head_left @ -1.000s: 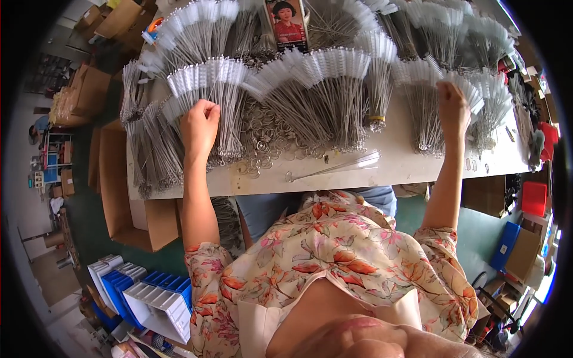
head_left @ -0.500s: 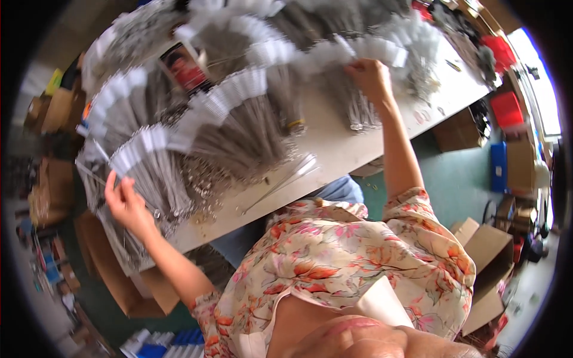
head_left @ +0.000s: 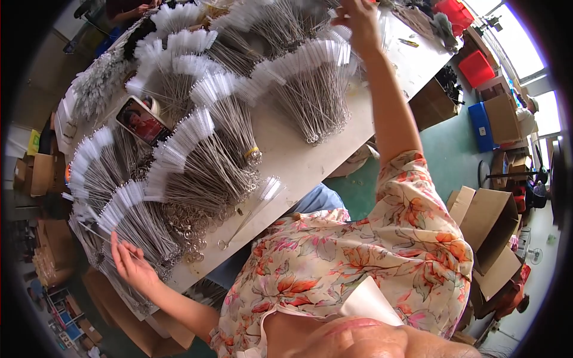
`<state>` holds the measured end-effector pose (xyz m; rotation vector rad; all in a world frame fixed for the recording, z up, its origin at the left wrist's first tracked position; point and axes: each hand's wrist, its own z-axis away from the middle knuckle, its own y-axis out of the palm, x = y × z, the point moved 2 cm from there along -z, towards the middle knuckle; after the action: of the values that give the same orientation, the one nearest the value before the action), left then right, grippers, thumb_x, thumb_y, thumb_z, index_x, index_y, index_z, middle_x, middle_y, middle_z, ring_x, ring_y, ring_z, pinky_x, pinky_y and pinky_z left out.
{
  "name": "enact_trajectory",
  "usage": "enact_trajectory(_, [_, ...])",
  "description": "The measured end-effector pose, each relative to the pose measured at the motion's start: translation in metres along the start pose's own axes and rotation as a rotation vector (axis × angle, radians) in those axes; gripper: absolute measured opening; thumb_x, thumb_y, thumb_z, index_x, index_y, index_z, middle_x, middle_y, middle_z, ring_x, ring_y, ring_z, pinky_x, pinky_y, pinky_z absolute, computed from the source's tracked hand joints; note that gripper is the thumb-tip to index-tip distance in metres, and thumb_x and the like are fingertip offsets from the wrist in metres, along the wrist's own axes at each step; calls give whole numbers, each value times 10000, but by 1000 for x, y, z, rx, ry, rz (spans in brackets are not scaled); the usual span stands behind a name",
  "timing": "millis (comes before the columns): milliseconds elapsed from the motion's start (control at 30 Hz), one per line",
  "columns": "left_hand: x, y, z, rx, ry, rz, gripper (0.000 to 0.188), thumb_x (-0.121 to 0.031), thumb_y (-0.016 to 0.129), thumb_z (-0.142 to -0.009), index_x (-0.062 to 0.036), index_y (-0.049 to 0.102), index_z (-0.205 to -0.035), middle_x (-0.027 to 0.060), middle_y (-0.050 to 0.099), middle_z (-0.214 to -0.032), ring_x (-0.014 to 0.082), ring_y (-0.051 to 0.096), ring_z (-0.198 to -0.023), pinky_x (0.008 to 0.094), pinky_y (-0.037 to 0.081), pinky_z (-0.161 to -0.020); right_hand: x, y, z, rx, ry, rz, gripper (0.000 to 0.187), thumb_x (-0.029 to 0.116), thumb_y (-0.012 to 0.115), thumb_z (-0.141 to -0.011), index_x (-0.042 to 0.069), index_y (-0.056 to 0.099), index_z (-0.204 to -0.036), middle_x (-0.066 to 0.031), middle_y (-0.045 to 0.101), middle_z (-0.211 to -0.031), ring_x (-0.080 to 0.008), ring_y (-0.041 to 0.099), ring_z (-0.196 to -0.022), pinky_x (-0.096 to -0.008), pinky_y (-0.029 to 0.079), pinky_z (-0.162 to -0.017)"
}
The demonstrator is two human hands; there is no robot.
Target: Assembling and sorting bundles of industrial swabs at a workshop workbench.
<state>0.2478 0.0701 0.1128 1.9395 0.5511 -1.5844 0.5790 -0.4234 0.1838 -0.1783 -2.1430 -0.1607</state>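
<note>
Bundles of small brushes with white bristle heads, thin wire stems and ring ends lie fanned over the white table. My left hand is at the near left edge of a brush bundle, index finger stretched out and the others loosely bent. A thin stem runs beside its fingers; I cannot make out whether the hand touches it. My right hand reaches to the far side, above the right-hand brush bundle, fingers apart with nothing visible in them. A few loose brushes lie near the front edge.
A phone leans among the bundles. Metal rings are heaped near the front edge of the table. Cardboard boxes, a blue bin and red bins stand to the right. Another person's hand shows at the far left.
My right hand has moved away from the right-hand brush bundle toward the far side. The view has shifted, so the table sits lower and further left. My left hand stays by the near left bundle.
</note>
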Motion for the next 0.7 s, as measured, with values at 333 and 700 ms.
enact_trajectory(333, [19, -36, 33, -99, -219, 101, 308, -244, 478, -915, 15, 547, -1066, -29, 412, -667, 15, 274, -496, 148, 201, -397, -82, -74, 5, 276, 95, 1444, 214, 330, 609, -708, 203, 687, -862, -98, 652, -853, -280, 623, -805, -398, 476, -718])
enact_trajectory(700, [20, -17, 48, -63, -202, 187, 241, -201, 520, -890, 16, 620, -928, -29, 432, -634, 19, 336, -504, 156, 251, -417, -37, -108, -76, 172, -307, 1258, 259, 276, 524, -826, 53, 647, -875, -36, 627, -715, -127, 566, -634, -310, 457, -637])
